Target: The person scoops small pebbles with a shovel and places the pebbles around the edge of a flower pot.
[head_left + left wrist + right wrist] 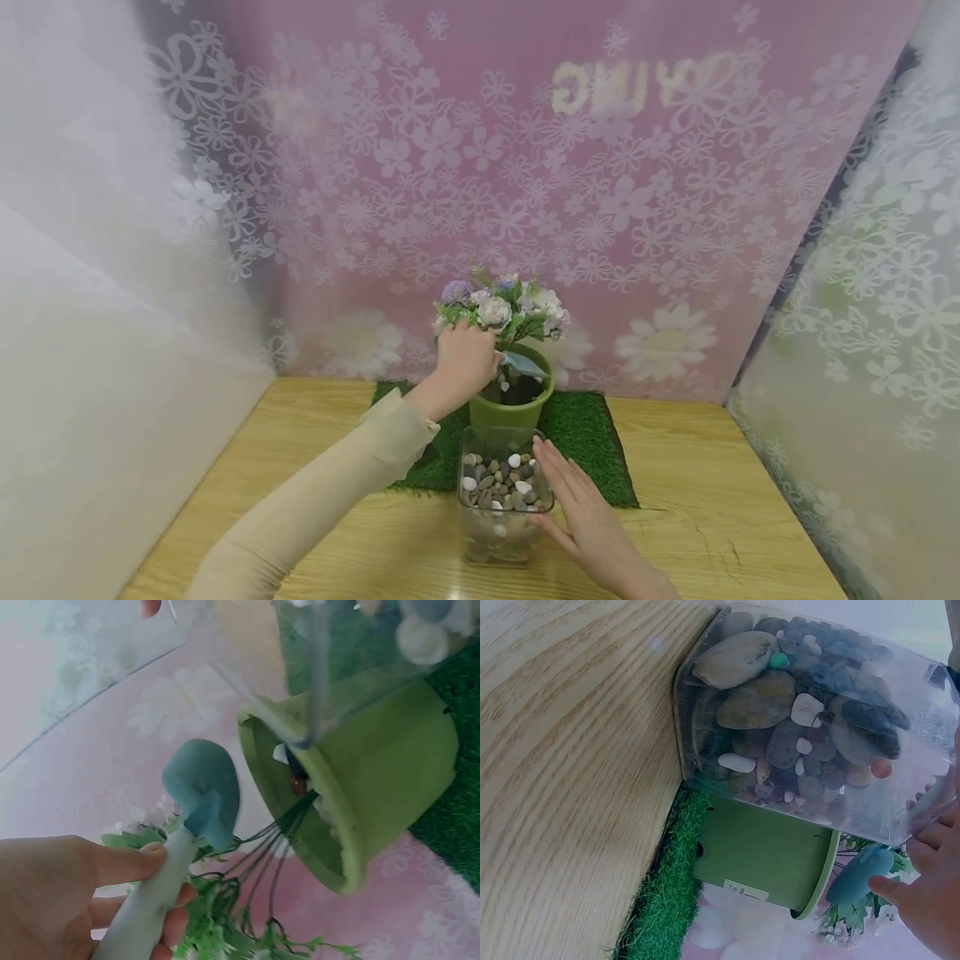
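My left hand [463, 367] grips the pale handle of a small trowel [201, 780] with a blue-green blade. In the head view the trowel's blade is tilted over the mouth of a green flowerpot [510, 414]. White and purple flowers [495, 312] with thin green stems rise from the pot. A few small stones [298, 784] show inside the pot in the left wrist view. In front of the pot stands a clear square container [498, 537] part-filled with pebbles [491, 483]. My right hand [588, 517] rests with extended fingers against the container's right side.
A green artificial grass mat [588, 450] lies under the flowerpot on a wood-grain table [690, 500]. Behind the table hangs a pink floral curtain [465, 208], and pale sheets [127, 292] close in both sides.
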The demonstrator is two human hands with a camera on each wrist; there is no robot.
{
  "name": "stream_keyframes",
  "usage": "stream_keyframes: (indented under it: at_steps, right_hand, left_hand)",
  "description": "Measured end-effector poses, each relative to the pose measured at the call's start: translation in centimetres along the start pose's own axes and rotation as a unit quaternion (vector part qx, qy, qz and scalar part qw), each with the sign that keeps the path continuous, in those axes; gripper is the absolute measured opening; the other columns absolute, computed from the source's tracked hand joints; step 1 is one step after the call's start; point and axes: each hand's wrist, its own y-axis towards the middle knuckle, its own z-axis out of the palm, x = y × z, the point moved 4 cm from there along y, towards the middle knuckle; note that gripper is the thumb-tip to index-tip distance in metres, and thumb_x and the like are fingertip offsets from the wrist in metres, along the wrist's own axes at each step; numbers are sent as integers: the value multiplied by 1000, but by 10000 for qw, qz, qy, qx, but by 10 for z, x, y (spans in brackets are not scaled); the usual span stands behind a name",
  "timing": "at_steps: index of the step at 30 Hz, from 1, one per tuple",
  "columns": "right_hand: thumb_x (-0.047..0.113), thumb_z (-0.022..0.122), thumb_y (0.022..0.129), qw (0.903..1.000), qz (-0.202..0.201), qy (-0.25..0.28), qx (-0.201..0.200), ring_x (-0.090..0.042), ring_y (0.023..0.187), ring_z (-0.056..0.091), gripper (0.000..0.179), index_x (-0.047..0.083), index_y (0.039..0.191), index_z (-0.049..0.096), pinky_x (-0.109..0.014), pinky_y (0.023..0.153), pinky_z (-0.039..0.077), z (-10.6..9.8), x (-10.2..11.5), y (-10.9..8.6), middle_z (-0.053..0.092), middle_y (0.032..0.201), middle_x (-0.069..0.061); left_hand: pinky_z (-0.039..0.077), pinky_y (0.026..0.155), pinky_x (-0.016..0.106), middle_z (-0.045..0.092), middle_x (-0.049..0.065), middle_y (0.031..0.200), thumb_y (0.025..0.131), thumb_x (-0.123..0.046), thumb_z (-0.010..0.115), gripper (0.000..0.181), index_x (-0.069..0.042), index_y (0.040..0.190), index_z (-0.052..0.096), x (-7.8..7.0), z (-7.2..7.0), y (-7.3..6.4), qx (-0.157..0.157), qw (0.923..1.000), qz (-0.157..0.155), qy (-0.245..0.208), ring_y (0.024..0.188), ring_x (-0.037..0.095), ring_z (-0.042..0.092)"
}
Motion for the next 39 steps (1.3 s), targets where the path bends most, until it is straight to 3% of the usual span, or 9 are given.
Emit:
stream_keyframes:
  at_steps: [3,5,11,18,22,27,31,34,39]
  right_hand:
    - [33,69,97,10000,-11,-4,-36,-25,152,27,84,3,160,24,-22,121,6,-1,0,0,28,165,-14]
    - [32,69,97,10000,-11,-3,-23,-25,152,27,83,3,160,24,-22,121,6,-1,-1,0,27,165,-14]
    - [32,69,97,10000,-19,23,-6,-25,152,26,83,3,160,24,-20,121,4,0,-2,-2,27,165,-15]
    - [32,69,97,10000,4,41,23,-24,152,25,83,3,160,24,-20,121,4,1,-2,-2,28,165,-15]
    - [31,69,97,9999,22,105,34,-24,153,24,84,4,161,23,-19,121,4,2,-3,-2,27,165,-14]
    - [31,69,97,9998,30,163,53,-23,153,23,83,4,161,22,-18,120,2,2,-2,-2,26,166,-13]
    - [31,69,97,9999,-9,147,16,-24,153,24,83,4,161,23,-19,121,3,2,-2,-1,27,165,-14]
    - [31,69,97,9999,-22,158,-8,-26,152,25,83,3,161,23,-19,121,3,2,-2,0,27,165,-14]
    - [31,69,97,9998,8,195,3,-27,152,26,83,4,161,23,-18,120,3,3,-2,-1,27,165,-14]
  left_hand:
    - [51,86,38,73,0,92,97,-49,65,29,-23,99,77,9,0,-9,-234,9996,114,-146,98,22,63]
    - [50,88,39,73,1,99,96,-50,66,30,-23,106,76,16,1,-14,-450,9984,198,-262,100,23,62]
    - [43,74,36,71,1,98,94,-49,70,31,-21,107,76,37,3,-29,-1075,9898,531,-770,91,23,58]
    - [44,78,38,69,-2,94,90,-44,76,26,-21,101,76,56,-11,-44,-1193,9744,798,-1729,88,21,55]
    - [44,78,37,69,-3,95,89,-42,77,24,-20,98,76,64,-24,-55,-1262,9698,961,-1854,85,19,52]
    - [41,76,35,67,-4,90,87,-40,80,21,-21,96,75,69,-37,-69,-1296,9687,1415,-1574,83,18,48]
    - [41,77,33,66,-5,90,85,-41,81,23,-22,95,73,63,-42,-82,-1223,9686,2000,-826,86,17,50]
    - [40,78,32,66,-5,91,82,-43,82,24,-22,92,74,53,-44,-92,-1324,9603,2446,-188,88,17,51]
    - [40,81,33,68,-3,98,83,-38,81,21,-24,98,76,37,-46,-101,-1346,9442,2969,479,94,19,54]
